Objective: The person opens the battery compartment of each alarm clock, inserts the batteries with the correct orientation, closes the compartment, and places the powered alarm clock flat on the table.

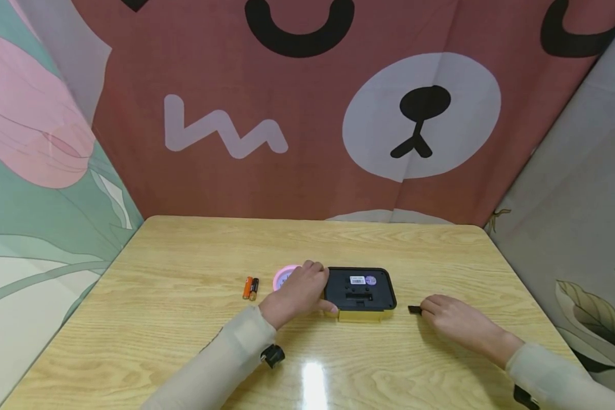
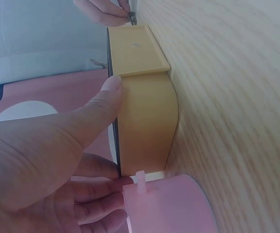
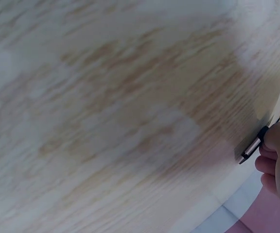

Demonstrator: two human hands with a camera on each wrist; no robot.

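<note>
A yellow box-shaped device (image 2: 147, 116) lies with its black back panel (image 1: 379, 295) facing up. The panel has a narrow slot in it and carries a white label and a round purple sticker. My left hand (image 1: 302, 287) grips the device's left end, its thumb (image 2: 112, 86) on the near edge and fingers toward the far side. To the right, my right hand (image 1: 453, 320) pinches a small flat black piece (image 1: 414, 310), close over the table. In the right wrist view, the piece (image 3: 251, 149) has a shiny strip; the fingertips hide part of it.
Two AA-size batteries, one orange (image 1: 247, 287) and one black and copper (image 1: 254, 289), lie side by side on the wooden table (image 1: 184, 341). A round pink object (image 2: 171, 206) with a small tab sits against the device's left end. Printed cloths hang around the table.
</note>
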